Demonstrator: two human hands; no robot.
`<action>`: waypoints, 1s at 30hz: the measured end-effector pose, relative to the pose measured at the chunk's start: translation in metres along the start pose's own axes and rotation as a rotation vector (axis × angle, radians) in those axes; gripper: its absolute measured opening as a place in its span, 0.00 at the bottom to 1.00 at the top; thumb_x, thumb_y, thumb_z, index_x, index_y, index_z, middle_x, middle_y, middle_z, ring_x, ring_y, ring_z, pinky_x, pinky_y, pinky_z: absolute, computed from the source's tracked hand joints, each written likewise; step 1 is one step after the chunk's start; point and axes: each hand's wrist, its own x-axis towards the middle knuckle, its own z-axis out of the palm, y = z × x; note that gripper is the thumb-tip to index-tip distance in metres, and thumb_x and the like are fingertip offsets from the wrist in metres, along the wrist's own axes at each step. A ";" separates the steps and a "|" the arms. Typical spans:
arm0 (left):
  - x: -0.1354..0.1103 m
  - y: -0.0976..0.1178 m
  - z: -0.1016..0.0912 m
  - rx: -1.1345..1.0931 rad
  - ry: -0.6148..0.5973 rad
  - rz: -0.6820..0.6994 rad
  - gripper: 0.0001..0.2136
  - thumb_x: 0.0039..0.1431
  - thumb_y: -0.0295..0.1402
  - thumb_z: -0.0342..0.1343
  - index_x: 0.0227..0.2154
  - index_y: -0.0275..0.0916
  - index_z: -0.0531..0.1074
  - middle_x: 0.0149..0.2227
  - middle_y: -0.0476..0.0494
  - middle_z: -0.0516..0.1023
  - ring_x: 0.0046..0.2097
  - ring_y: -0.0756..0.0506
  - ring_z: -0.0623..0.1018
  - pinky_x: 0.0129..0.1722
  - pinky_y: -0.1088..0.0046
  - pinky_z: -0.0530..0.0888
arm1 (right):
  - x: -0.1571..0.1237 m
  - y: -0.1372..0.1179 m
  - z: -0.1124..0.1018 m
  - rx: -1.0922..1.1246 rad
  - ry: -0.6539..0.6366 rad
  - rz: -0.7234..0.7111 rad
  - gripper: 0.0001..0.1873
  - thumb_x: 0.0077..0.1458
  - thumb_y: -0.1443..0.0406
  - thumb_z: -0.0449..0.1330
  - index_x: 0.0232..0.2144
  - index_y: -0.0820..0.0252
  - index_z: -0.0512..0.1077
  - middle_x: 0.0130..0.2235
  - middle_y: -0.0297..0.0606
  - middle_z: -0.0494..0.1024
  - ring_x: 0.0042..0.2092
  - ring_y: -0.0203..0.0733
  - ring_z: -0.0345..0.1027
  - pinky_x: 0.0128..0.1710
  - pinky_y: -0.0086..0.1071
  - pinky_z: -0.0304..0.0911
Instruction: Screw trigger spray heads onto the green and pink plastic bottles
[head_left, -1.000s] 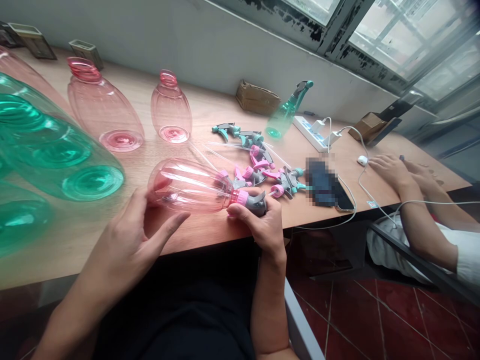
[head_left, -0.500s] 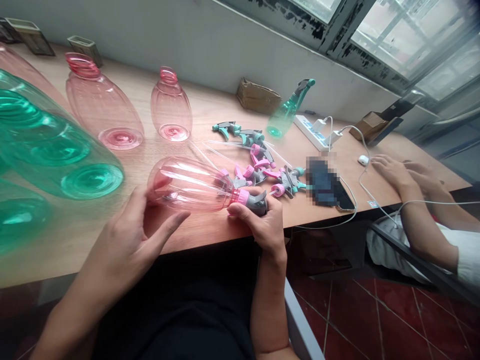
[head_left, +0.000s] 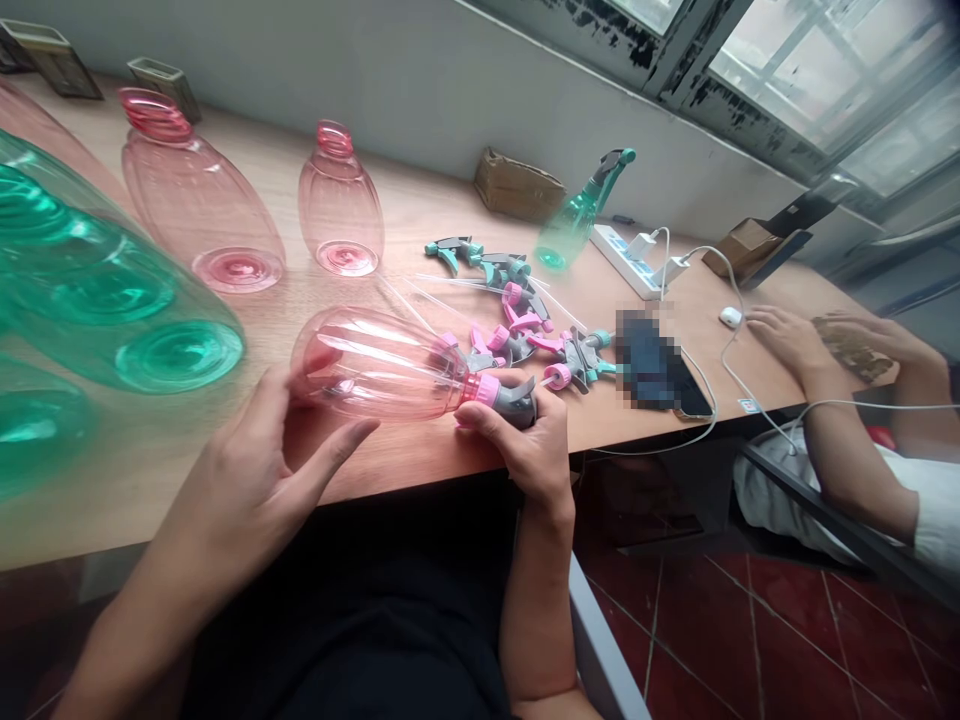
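Note:
A clear pink spray bottle lies on its side above the table's front edge, its neck to the right. My left hand cups the base end, fingers behind the bottle and thumb held off in front. My right hand is closed round the grey spray head, whose pink collar sits at the bottle's neck. Just behind lie several loose trigger heads with thin tubes, among them pink and grey ones and teal and grey ones.
Pink bottles without heads stand at the back left, with green bottles nearer. A green spray bottle, cardboard box, power strip and phone occupy the right. Beyond, another person's hands rest on the table.
The view has shifted slightly. My hands keep the same hold on the spray bottle. The other person's farther hand has lifted and moved right, with a brownish thing beside it.

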 end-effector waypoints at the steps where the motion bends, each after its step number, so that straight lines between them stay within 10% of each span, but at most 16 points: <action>1: 0.000 0.000 0.000 -0.001 0.001 -0.002 0.31 0.64 0.60 0.55 0.61 0.44 0.70 0.59 0.40 0.79 0.61 0.34 0.79 0.63 0.53 0.74 | 0.000 0.000 0.000 0.005 -0.001 -0.003 0.18 0.53 0.55 0.77 0.41 0.57 0.80 0.32 0.33 0.83 0.32 0.41 0.79 0.36 0.34 0.76; 30: 0.002 -0.007 0.004 0.014 0.039 0.009 0.37 0.60 0.63 0.57 0.64 0.43 0.70 0.57 0.38 0.81 0.58 0.30 0.81 0.61 0.46 0.75 | 0.002 0.000 -0.001 0.036 -0.013 -0.085 0.15 0.52 0.61 0.78 0.39 0.56 0.80 0.29 0.28 0.78 0.27 0.34 0.71 0.29 0.28 0.68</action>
